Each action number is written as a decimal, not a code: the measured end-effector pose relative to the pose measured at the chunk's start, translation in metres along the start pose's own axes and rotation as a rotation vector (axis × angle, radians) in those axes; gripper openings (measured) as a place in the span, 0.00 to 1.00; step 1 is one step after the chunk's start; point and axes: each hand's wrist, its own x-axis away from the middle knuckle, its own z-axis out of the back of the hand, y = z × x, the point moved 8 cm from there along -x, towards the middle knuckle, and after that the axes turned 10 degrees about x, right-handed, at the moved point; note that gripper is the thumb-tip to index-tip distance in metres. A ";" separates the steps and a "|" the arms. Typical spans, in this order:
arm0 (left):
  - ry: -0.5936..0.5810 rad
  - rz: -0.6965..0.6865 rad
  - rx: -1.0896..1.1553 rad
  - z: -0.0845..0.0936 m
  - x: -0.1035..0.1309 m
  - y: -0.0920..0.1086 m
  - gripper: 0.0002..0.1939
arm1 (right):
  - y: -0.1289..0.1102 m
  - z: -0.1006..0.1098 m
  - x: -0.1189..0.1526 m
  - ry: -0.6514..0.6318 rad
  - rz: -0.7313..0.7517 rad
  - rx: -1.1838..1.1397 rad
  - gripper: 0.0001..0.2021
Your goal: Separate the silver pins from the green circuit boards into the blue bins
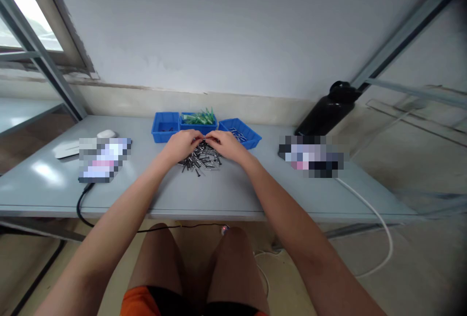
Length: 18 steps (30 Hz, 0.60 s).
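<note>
A loose pile of screws point(201, 158) lies on the grey table, in front of three blue bins. My left hand point(185, 144) and my right hand point(225, 144) meet fingertip to fingertip just above the pile's far side. The fingers of both are pinched together; whatever sits between them is too small to make out. Behind the hands, the left blue bin point(165, 137) has a few dark small pieces in it. Green plastic pieces point(200, 117) fill the middle blue bin point(186, 126). Shiny metal pieces lie in the right blue bin point(251, 144), which stands at an angle.
A blurred-out phone point(105, 159) with a black cable lies at the left, near a white rounded case point(106, 134). On the right are another blurred device point(310, 156), a white cable point(375, 214) and a black bottle point(324, 114) that leans over. Metal frame posts flank the table point(204, 194).
</note>
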 end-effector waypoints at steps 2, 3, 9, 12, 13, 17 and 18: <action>0.034 0.000 0.021 0.002 -0.001 0.001 0.10 | 0.000 0.000 0.000 -0.006 0.007 0.007 0.10; 0.058 0.007 0.031 0.005 -0.001 0.000 0.10 | 0.000 0.001 0.000 -0.002 0.004 0.004 0.10; 0.099 0.065 0.068 0.012 -0.002 -0.010 0.08 | -0.003 0.011 0.000 0.046 -0.024 0.007 0.10; 0.112 0.070 0.059 0.012 -0.001 -0.011 0.08 | 0.000 0.012 -0.001 0.047 -0.055 0.003 0.10; 0.118 0.062 0.061 0.013 -0.001 -0.010 0.08 | 0.001 0.012 0.000 0.047 -0.072 0.006 0.09; 0.187 0.039 0.163 0.017 -0.001 -0.005 0.07 | 0.002 0.015 0.000 0.075 -0.096 0.009 0.10; 0.222 0.038 0.237 0.019 -0.001 -0.004 0.07 | 0.001 0.016 0.000 0.093 -0.093 -0.017 0.10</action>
